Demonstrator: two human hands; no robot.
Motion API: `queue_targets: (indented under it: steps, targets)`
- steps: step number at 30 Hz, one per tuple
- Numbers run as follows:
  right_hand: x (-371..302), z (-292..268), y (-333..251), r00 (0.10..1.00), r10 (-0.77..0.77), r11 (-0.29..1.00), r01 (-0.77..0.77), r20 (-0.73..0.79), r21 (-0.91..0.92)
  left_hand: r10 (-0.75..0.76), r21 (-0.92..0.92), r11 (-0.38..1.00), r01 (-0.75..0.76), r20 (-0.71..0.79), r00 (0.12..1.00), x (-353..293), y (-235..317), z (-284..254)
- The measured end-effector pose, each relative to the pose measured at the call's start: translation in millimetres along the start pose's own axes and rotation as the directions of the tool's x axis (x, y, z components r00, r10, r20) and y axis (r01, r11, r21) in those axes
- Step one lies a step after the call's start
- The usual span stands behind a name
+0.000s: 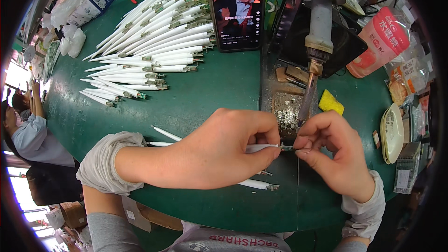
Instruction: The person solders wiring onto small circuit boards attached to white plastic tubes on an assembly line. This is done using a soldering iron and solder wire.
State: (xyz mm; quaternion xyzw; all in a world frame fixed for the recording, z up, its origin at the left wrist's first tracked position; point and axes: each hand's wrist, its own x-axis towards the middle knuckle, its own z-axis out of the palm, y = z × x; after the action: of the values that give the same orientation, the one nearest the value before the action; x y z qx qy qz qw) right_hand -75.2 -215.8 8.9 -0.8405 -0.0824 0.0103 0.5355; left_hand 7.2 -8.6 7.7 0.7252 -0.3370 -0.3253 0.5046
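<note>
My left hand (219,151) is closed on a white stylus-like pen (261,147), whose small circuit-board end (286,148) points right. At that end, my right hand (333,151) pinches a thin silvery wire (298,191), likely solder, which hangs straight down past the table edge. Just above my fingertips is the slanted tip of a soldering iron (308,93), fixed in a holder. Beneath it lies a metal tray (287,100) with solder residue. More white pens lie partly hidden under my left forearm, and one (254,184) shows below my hand.
A big fan of similar white pens (158,42) covers the green table's (224,79) far left. Behind stands a phone (237,9) playing a video. A yellow sponge (331,102), pink pouch (380,42) and pale dishes (392,133) sit rightward. People (39,135) work at left.
</note>
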Motion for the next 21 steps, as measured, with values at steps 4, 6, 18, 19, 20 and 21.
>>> queue_targets:
  steps: [4, 6, 18, 19, 20, 21]
  targets:
    - [-1, -10, -1, 0.982, 0.167, 0.939, -0.185, 0.086, 0.291, -0.207, -0.188, 0.958, 0.218, 0.077, 0.975, 5, 5, -7]
    - [-1, -15, -7, 0.949, 0.239, 0.939, -0.28, 0.208, 0.201, -0.231, -0.219, 0.945, 0.245, 0.086, 0.969, 6, 3, -7]
    - [-6, 7, 0, 0.99, 0.071, 0.972, -0.041, -0.121, 0.23, -0.183, -0.237, 0.955, 0.178, 0.002, 0.983, 3, 11, -6]
    - [-6, 8, 1, 0.99, 0.07, 0.972, -0.041, -0.12, 0.23, -0.186, -0.237, 0.955, 0.18, -0.003, 0.983, 3, 11, -6]
    - [-6, 8, 1, 0.988, 0.06, 0.975, -0.028, -0.14, 0.222, -0.186, -0.237, 0.955, 0.179, -0.006, 0.983, 3, 11, -5]
    - [-6, 9, 2, 0.986, 0.05, 0.977, -0.015, -0.159, 0.213, -0.184, -0.238, 0.955, 0.177, -0.006, 0.983, 3, 11, -5]
